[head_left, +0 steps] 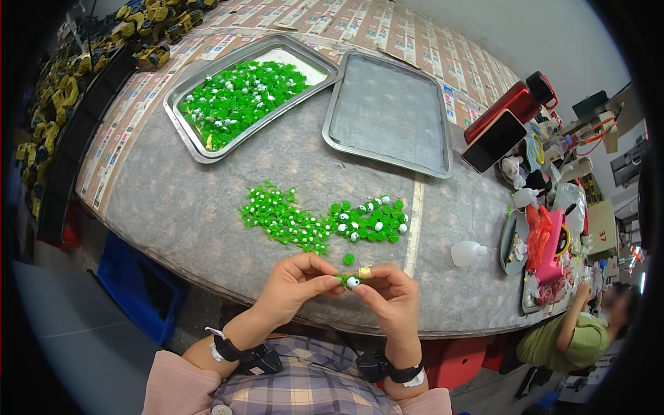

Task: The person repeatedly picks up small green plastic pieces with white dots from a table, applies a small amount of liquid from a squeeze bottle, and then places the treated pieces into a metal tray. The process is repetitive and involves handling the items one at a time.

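Close to the table's near edge, my left hand (303, 282) and my right hand (391, 294) meet, fingertips pinched on a small green plastic piece with a white eyeball-like bead (353, 282). Both hands are closed on it, and the fingers partly hide it. Yellow tape wraps a finger of my right hand. Just beyond the fingertips lies a single loose green piece (348, 259). Farther off is a pile of small green parts with white tips (282, 218). To its right spreads a group of rounder green pieces with white beads (379, 226).
A metal tray (200, 155) of green and white pieces stands far left, beside a second metal tray (387, 164). On the right are a red bottle (508, 104), a phone (494, 140), a translucent squeeze bottle (469, 253) and a pink container (551, 252). A person (574, 335) sits beyond.
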